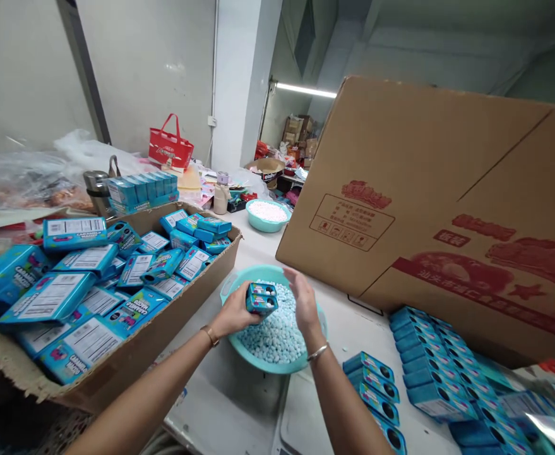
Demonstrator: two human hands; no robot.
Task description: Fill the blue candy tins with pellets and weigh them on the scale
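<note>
My left hand (233, 311) holds a small blue candy box (261, 298) over a teal bowl (251, 354) filled with small pale blue-white candies (274, 338). My right hand (302, 303) hovers just right of the box with fingers spread and slightly curled, above the candies; it grips nothing that I can see. Both wrists wear thin bracelets.
A low cardboard tray (163, 338) at left holds several blue boxes. A big brown carton (429, 215) leans at right. Rows of blue boxes (423, 373) lie at lower right. A second teal bowl of candies (268, 215) and a red bag (170, 148) sit farther back.
</note>
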